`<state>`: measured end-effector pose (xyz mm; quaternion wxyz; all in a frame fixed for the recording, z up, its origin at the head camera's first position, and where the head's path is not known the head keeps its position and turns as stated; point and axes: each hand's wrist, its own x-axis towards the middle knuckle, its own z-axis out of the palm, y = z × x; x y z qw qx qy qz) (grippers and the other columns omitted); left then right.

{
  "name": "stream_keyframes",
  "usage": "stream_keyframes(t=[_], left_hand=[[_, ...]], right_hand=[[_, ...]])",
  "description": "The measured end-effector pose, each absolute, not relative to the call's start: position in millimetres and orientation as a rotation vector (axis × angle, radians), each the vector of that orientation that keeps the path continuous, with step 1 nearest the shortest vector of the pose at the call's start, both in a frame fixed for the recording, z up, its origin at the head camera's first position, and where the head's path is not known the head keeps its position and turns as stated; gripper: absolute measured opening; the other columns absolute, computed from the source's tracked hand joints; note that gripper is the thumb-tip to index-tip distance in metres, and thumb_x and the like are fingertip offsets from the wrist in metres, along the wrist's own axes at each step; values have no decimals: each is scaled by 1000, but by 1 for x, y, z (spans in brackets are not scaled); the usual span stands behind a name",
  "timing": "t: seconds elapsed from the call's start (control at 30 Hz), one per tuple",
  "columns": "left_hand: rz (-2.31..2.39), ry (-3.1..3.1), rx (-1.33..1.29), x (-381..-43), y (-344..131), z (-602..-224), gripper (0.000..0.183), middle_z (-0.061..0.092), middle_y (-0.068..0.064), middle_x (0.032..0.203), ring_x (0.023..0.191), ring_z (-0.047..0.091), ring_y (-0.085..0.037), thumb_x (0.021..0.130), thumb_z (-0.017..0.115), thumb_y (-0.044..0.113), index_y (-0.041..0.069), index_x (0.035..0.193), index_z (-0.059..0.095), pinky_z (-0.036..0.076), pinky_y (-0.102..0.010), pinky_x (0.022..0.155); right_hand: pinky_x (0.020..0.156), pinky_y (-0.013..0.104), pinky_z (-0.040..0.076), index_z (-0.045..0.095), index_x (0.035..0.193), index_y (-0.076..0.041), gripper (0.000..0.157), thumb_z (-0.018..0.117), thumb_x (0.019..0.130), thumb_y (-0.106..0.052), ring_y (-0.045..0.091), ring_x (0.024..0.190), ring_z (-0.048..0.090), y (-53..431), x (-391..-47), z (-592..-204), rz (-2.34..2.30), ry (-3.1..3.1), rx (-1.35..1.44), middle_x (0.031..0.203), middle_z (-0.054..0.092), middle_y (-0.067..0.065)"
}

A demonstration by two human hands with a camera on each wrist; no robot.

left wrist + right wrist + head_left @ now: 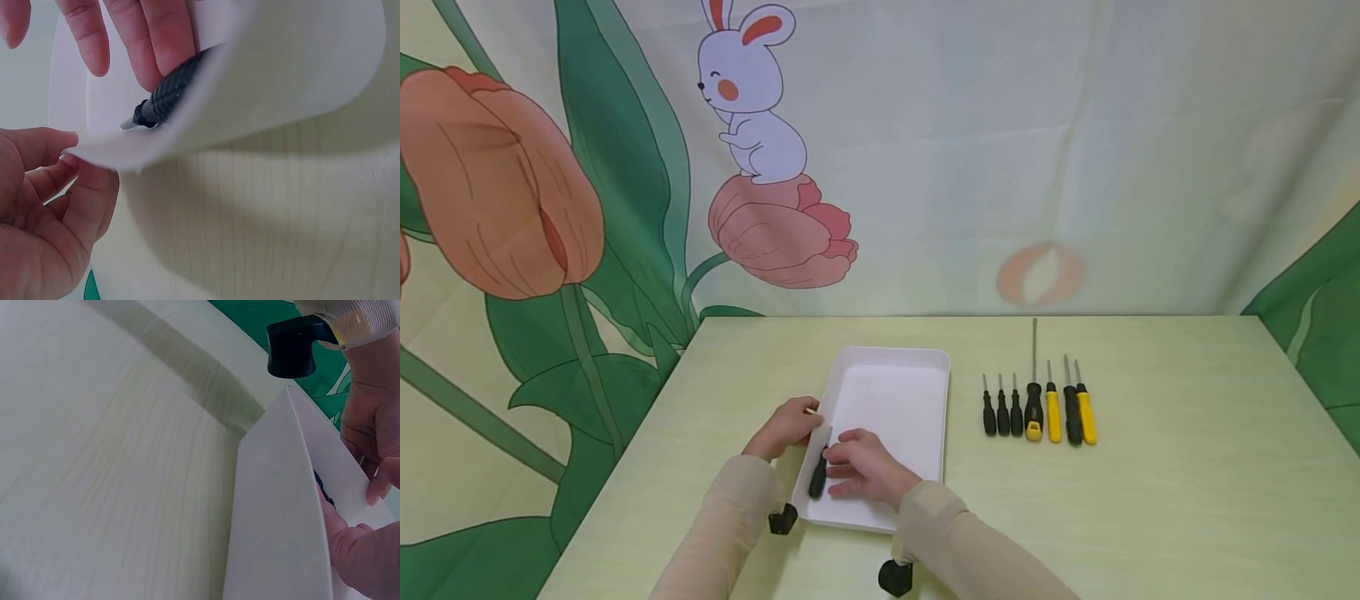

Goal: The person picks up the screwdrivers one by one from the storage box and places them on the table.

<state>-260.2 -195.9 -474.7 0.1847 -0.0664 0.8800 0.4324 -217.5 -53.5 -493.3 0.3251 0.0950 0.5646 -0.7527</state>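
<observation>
A white shallow tray [891,396] lies on the table. My left hand [788,427] pinches its left rim between thumb and fingers, plain in the left wrist view. Inside, along the left wall, rests a black-handled screwdriver [817,478]; the left wrist view has its ribbed handle [172,90], partly covered by the tray wall. Over the tray floor, my right hand [871,468] has its fingers loosely extended beside that screwdriver. The fingertips are close to the handle; whether they touch it I cannot tell. The right wrist view mostly catches the tray's outer wall [275,512].
Right of the tray stands a row of several screwdrivers: small black ones [1003,417], a long-shafted black and yellow one [1034,408], yellow ones [1053,415] and a larger black one [1072,417]. A printed curtain [925,167] hangs behind the table [1187,467].
</observation>
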Motion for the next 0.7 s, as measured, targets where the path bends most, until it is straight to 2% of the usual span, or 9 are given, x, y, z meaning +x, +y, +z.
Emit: stream_keyframes(t=[0.47, 0.7], left_hand=[[1215, 2474, -197, -261, -196, -476, 26, 58, -20, 98, 72, 58, -16, 86, 45, 6, -7, 109, 50, 51, -33, 67], [1223, 2462, -188, -261, -197, -475, 27, 58, -21, 99, 73, 58, -17, 86, 44, 5, -7, 110, 50, 51, -34, 67]], right_hand=[[58, 37, 52, 37, 117, 1, 47, 60, 76, 0, 19, 68, 57, -57, -214, -492, -1912, 1507, 235, 77, 57, 10], [59, 39, 52, 40, 106, 0, 36, 59, 76, 2, 17, 61, 55, -63, -207, -489, -1880, 1542, 255, 71, 56, 8]])
